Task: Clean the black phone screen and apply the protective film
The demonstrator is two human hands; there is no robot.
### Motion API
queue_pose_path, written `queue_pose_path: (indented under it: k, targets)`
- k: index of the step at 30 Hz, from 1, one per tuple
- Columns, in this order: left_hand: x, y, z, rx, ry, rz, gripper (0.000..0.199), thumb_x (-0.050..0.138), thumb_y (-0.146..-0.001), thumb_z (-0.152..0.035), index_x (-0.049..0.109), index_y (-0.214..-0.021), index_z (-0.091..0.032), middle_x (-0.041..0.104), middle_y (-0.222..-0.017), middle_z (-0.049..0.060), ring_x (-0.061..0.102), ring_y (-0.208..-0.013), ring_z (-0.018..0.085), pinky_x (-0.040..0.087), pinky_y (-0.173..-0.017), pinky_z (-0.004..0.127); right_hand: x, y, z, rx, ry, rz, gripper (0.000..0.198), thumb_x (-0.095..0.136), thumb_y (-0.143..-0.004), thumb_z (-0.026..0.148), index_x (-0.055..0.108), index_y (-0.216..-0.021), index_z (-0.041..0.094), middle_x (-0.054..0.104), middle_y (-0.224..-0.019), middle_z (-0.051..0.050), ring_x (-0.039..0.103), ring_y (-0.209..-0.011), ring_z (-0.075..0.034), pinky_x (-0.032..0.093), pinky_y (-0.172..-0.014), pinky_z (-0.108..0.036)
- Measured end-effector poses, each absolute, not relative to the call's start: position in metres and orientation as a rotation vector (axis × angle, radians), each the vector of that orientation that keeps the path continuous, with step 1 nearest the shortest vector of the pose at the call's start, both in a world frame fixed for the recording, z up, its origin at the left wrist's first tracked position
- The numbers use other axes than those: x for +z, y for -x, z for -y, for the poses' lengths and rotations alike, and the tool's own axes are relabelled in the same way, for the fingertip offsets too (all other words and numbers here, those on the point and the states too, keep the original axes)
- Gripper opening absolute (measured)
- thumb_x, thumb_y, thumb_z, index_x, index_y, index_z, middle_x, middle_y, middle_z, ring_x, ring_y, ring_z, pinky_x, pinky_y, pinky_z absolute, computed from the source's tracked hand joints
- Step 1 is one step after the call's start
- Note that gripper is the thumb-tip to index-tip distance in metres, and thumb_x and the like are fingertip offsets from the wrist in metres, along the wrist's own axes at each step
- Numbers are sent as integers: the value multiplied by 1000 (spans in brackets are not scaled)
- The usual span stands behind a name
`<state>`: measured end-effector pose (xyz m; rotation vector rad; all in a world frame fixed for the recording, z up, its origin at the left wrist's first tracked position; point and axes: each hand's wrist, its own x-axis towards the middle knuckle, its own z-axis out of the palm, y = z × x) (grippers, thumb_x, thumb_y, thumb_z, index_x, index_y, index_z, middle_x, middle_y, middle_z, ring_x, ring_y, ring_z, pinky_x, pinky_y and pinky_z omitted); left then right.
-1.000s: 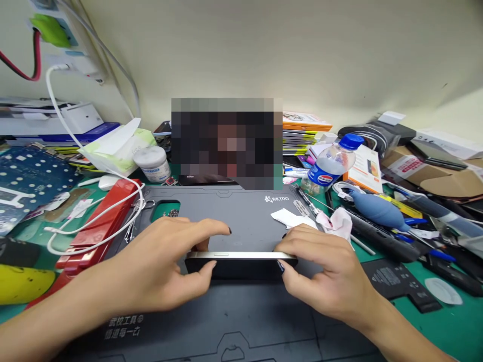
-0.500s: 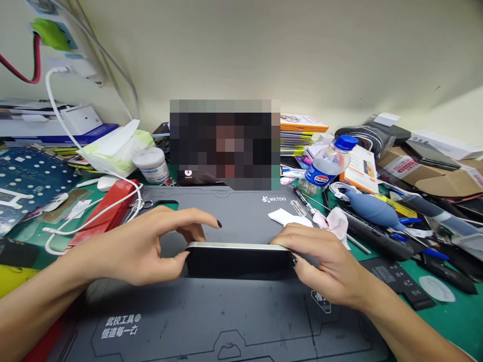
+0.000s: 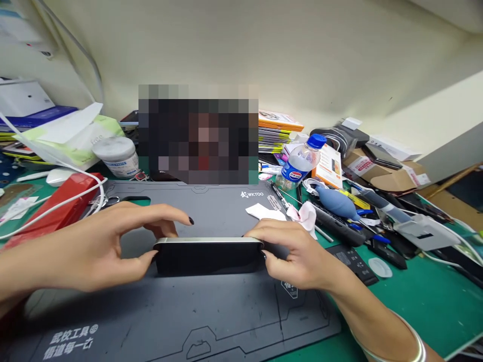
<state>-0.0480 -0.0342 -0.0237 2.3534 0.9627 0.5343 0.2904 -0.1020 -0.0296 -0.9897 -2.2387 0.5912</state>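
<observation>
A smartphone (image 3: 209, 257) with a black screen and a pale metal edge stands on its long side, tilted, over the grey work mat (image 3: 204, 311). My left hand (image 3: 124, 244) grips its left end, thumb at the front corner and some fingers behind, with the index finger lifted off the edge. Round the right end close the thumb and fingers of my right hand (image 3: 292, 251). The phone's back is hidden from me. Just behind my right hand lie a white paper scrap (image 3: 264, 212) and a crumpled tissue (image 3: 304, 218).
At the back a blurred-out block covers a propped-up screen. To the right stand a plastic bottle (image 3: 300, 161), a blue air blower (image 3: 337, 202) and several hand tools. On the left are a white jar (image 3: 116, 157), a red box (image 3: 56, 206) and a white cable (image 3: 53, 213).
The view has swung to the right, so everything sits further left in the picture. Both hands keep their hold on the phone, which has barely changed its tilt.
</observation>
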Motion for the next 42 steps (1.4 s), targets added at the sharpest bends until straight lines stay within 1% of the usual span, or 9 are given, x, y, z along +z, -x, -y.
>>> queue_pose_path:
  k: [4,9,12,15,20,27,31,35,42]
  targets:
    - [-21,42,40,545,-2314,-984,40,60,-92,-37,71,-130,-37,78,-96,-6,75,-84,13,48,-50,10,-29,-291,102,597,1006,2251,24,51,-85,9,70,-98,18,69,-80,-3,57,-68,-16,48,-64,-30]
    - [-26,40,31,464,-2439,-831,46,65,-90,-31,65,-135,-40,76,-92,-6,73,-73,13,57,-55,15,-29,-292,100,671,1030,2263,25,54,-85,8,70,-102,17,69,-83,-4,58,-73,-17,49,-68,-31]
    - [-31,38,33,539,-2494,-853,50,65,-88,-29,62,-136,-43,79,-103,-6,77,-77,15,57,-51,16,-29,-293,98,710,1056,2255,26,56,-85,9,70,-106,16,67,-84,-3,58,-76,-18,49,-71,-31]
    - [-31,34,37,519,-2538,-876,48,63,-88,-31,62,-136,-37,81,-117,-3,81,-85,20,57,-48,19,-30,-294,97,745,1088,2246,27,59,-84,9,70,-107,17,67,-87,-3,59,-79,-18,49,-73,-31]
    - [-33,26,39,489,-2608,-930,48,61,-86,-33,63,-133,-26,84,-112,3,81,-88,24,66,-74,33,-29,-292,97,738,1159,2234,29,63,-82,9,70,-109,17,62,-89,-2,59,-83,-18,48,-74,-31]
    - [-45,11,49,435,-2651,-1054,57,60,-82,-37,61,-136,-20,78,-130,14,76,-113,37,62,-93,56,-29,-290,98,790,1236,2222,30,65,-80,12,67,-109,20,61,-95,-3,60,-92,-22,49,-79,-35]
    - [-40,2,51,388,-2613,-1086,56,61,-78,-36,63,-132,-20,78,-118,12,76,-104,34,61,-88,52,-31,-289,97,798,1265,2232,34,65,-77,12,65,-110,20,62,-101,-5,59,-101,-26,50,-85,-39]
    - [-41,-2,48,396,-2519,-1095,57,62,-76,-38,61,-131,-21,76,-124,11,73,-108,32,59,-91,48,-33,-289,98,818,1325,2226,42,66,-73,12,63,-115,20,62,-107,-7,58,-107,-29,49,-90,-43]
    - [-50,-13,58,475,-2548,-1300,56,65,-72,-44,62,-123,-21,75,-113,11,68,-102,35,52,-91,52,-34,-282,100,799,1396,2208,49,69,-74,12,61,-123,20,64,-110,-8,58,-108,-30,48,-93,-46]
